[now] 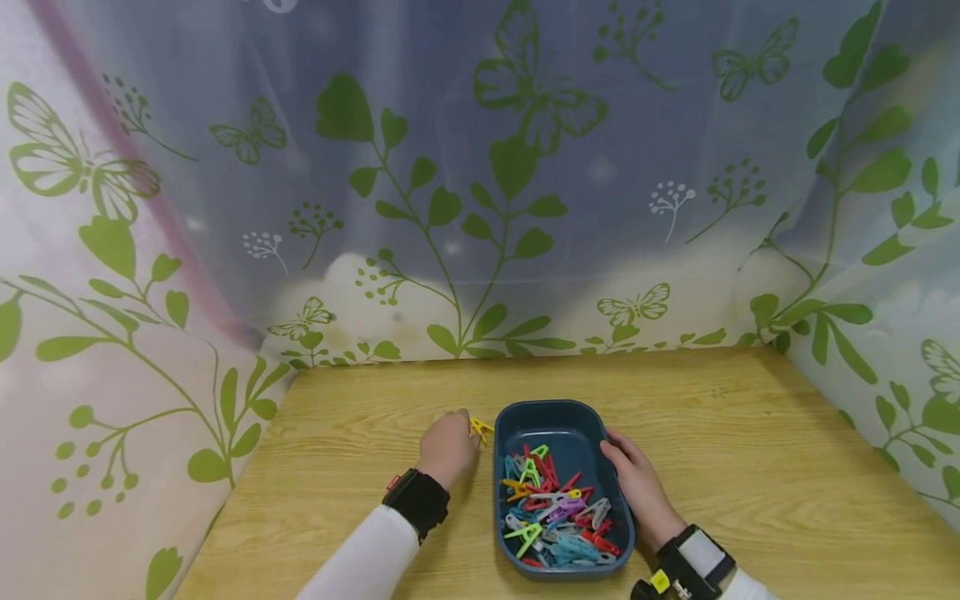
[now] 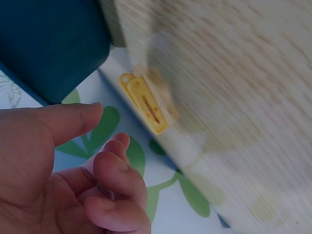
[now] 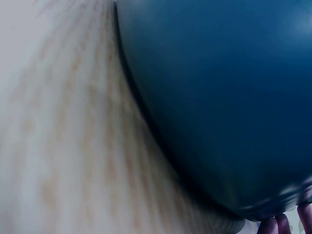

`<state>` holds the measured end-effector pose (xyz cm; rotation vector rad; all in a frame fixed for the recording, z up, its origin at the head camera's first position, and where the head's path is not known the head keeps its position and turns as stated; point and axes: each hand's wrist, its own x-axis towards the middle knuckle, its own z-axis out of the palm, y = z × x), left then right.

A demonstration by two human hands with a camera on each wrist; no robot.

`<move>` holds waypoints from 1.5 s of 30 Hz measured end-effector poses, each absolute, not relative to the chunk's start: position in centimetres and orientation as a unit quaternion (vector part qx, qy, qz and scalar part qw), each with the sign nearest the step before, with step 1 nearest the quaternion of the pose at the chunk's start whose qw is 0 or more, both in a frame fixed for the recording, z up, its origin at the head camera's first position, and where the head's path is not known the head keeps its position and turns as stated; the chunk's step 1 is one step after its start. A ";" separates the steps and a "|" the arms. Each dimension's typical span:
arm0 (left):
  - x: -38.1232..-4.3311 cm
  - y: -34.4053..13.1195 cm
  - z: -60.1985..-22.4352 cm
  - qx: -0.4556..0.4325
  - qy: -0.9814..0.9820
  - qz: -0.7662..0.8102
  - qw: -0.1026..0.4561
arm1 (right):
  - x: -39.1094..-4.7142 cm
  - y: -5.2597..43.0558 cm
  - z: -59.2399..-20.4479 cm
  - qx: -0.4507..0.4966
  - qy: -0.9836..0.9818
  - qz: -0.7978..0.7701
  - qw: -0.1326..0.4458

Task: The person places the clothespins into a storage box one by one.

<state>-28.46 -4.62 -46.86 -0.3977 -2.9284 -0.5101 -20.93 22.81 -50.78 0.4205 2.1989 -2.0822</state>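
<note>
A yellow clothespin [image 1: 481,429] is on the wooden table, just left of the box. My left hand [image 1: 448,446] is beside it. In the left wrist view the thumb and loosely curled fingers of my left hand [image 2: 73,165] stand apart, with a gap between them and the clothespin [image 2: 144,104]. The dark blue plastic box [image 1: 551,421] holds a heap of clothespins [image 1: 562,508] in red, blue, green, purple and other colours. My right hand [image 1: 637,483] grips the box's right side, thumb at the rim. In the right wrist view the box wall [image 3: 219,97] fills much of the picture, with fingertips [image 3: 282,224] at its lower edge.
The wooden table [image 1: 735,442] extends to both sides of the box. A curtain [image 1: 450,208] printed with green leaves and butterflies hangs along the table's back and sides. Both wrists wear black straps [image 1: 423,500] with small devices.
</note>
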 end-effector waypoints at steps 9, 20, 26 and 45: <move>-28.9 -3.9 -47.1 -0.124 -0.978 -0.156 0.056 | -21.0 22.9 -50.9 0.138 0.718 -0.681 0.043; -29.4 -3.3 -47.7 -0.088 -0.985 -0.146 0.039 | -20.8 22.6 -50.8 0.131 0.720 -0.681 0.031; -29.8 -3.3 -48.1 -0.088 -0.983 -0.154 0.040 | -20.8 22.7 -50.9 0.130 0.717 -0.684 0.033; -29.9 -3.8 -48.5 -0.079 -0.986 -0.141 0.027 | -20.6 22.8 -51.1 0.126 0.717 -0.685 0.028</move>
